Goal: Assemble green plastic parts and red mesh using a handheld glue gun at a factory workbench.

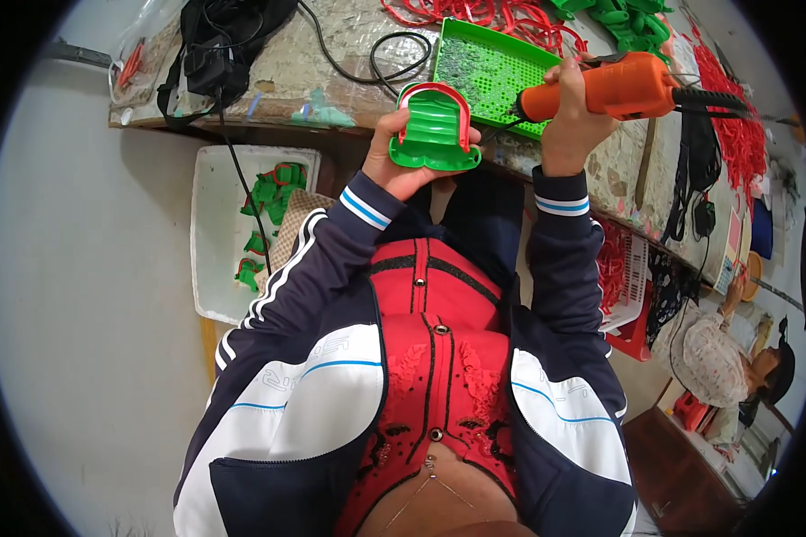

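My left hand point(396, 159) is closed round a green plastic part point(433, 130) with ridges across its hollow. A red curved strip point(464, 106) runs along the part's rounded edge. In my right hand point(575, 125) is an orange electric screwdriver point(631, 87), gripped round its body with the dark tip pointing left toward the green part. The tip and the part are apart. Just behind the two hands a green perforated tray point(497, 72) lies on the worktable, with many small metal screws heaped at its left end.
Red strips point(475, 11) and green parts point(622, 22) lie at the table's far side, more red strips point(730, 98) at right. A white bin point(208, 251) with green pieces stands left. Black cables point(331, 58) cross the worktable point(349, 89). Another person point(712, 358) sits at far right.
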### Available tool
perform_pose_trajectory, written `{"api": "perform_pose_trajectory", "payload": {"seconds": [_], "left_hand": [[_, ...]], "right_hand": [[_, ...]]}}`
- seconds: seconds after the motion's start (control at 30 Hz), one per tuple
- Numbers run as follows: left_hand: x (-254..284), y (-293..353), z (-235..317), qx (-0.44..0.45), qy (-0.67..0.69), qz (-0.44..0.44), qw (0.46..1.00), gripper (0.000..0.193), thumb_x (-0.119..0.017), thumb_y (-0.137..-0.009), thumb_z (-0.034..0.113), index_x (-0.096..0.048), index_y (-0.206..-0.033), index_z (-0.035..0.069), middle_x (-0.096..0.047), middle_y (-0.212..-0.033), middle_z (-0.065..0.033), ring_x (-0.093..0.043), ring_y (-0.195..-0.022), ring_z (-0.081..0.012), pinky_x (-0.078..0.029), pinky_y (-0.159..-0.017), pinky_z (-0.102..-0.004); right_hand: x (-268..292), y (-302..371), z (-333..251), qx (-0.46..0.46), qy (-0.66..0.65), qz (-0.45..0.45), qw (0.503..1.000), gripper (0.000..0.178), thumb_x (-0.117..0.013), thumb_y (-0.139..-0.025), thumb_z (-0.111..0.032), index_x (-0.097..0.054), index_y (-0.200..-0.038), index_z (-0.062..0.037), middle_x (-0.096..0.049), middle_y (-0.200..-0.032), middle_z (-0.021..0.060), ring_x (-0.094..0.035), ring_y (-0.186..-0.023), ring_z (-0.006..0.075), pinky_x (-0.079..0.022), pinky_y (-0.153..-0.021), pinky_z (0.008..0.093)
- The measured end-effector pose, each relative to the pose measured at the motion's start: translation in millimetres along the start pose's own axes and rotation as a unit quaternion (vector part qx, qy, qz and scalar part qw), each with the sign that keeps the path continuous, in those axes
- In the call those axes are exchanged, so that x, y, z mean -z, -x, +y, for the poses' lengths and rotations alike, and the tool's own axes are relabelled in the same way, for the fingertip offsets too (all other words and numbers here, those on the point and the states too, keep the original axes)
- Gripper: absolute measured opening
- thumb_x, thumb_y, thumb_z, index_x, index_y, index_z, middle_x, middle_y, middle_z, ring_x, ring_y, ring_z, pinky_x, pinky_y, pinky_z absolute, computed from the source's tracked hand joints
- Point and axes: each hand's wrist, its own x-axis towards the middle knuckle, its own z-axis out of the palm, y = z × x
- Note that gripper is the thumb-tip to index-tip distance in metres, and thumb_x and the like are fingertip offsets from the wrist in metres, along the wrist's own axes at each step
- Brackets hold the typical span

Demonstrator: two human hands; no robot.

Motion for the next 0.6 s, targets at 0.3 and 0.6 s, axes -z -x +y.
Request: {"api": "perform_pose_trajectory", "payload": {"seconds": [0.3, 0.6], "left_hand": [[3.6, -2.9, 2.3, -0.018, -0.044, -0.009, 0.999, 0.061, -0.057, -0.083, 0.043, -0.047, -0.122, -0.003, -0.057, -0.114, -0.0261, -0.057, -0.107, -0.0341, -0.047, -0.094, -0.0446], [5.8, -1.0, 0.3, -0.028, -0.035, -0.008, 0.999, 0.061, -0.059, -0.083, 0.040, -0.044, -0.123, -0.004, -0.057, -0.112, -0.0265, -0.057, -0.107, -0.0352, -0.046, -0.094, -0.0468]], "right_hand": [[12.4, -10.4, -33.1, 0.113, 0.000, -0.102, 0.988, 0.021, -0.056, -0.084, -0.004, -0.047, -0.102, 0.0044, -0.054, -0.077, 0.0106, -0.054, -0.071, 0.0206, -0.048, -0.069, 0.0351], [-3.4, 4.5, -78.7, -0.077, -0.183, -0.056, 0.979, 0.023, -0.056, -0.082, -0.012, -0.048, -0.102, -0.0028, -0.047, -0.074, 0.0059, -0.047, -0.070, 0.0187, -0.042, -0.072, 0.0357]]}}
